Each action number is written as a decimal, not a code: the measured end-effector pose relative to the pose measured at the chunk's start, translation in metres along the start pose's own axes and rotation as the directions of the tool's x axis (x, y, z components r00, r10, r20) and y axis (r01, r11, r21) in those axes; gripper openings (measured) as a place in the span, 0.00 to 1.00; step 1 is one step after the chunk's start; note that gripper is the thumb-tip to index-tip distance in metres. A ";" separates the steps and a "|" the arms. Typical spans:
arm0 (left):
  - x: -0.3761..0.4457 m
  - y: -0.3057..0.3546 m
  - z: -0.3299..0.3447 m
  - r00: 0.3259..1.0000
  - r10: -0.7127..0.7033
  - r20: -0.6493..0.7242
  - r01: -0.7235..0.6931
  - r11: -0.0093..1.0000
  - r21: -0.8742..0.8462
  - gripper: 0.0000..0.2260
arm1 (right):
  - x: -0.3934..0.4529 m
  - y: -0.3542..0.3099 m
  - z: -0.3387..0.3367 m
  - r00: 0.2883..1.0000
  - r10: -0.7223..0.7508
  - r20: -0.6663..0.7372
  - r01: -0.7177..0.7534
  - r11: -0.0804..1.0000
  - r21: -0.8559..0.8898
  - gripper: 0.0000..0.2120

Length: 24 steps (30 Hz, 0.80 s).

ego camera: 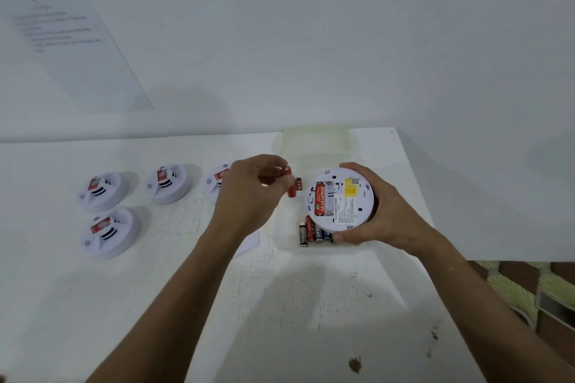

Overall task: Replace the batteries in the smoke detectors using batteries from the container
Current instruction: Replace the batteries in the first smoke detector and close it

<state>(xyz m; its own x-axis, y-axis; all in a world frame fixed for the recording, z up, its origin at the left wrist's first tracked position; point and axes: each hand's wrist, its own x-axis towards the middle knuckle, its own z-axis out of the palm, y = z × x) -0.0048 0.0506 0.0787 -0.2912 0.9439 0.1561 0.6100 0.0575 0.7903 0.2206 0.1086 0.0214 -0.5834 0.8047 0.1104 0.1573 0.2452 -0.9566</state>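
Now left hand (249,188) pinching red battery (289,183), right hand (378,211) cradling smoke detector (340,199).

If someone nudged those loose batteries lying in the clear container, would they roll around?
Probably a little. The loose batteries are smooth cylinders lying on their sides, so they would tend to roll. They lie packed side by side against the container front wall, which should stop them quickly. They look rigid, so a nudge shouldn't harm them.

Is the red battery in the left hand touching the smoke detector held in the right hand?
Apart. The head view shows the red battery pinched in the left hand, with white table plainly visible between it and the upturned smoke detector that the right hand holds.
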 end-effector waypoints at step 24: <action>-0.029 -0.051 -0.046 0.931 0.107 0.350 -0.091 0.994 -0.064 0.31 | 0.041 -0.025 0.055 0.973 -0.053 0.224 0.056 0.998 -0.007 0.45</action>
<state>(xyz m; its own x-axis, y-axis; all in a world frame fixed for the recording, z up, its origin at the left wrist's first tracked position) -0.0613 0.0056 0.0608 0.0524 0.9984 0.0228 0.5856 -0.0492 0.8091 0.1493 0.1054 0.0353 -0.7548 0.6486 0.0975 0.1301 0.2938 -0.9470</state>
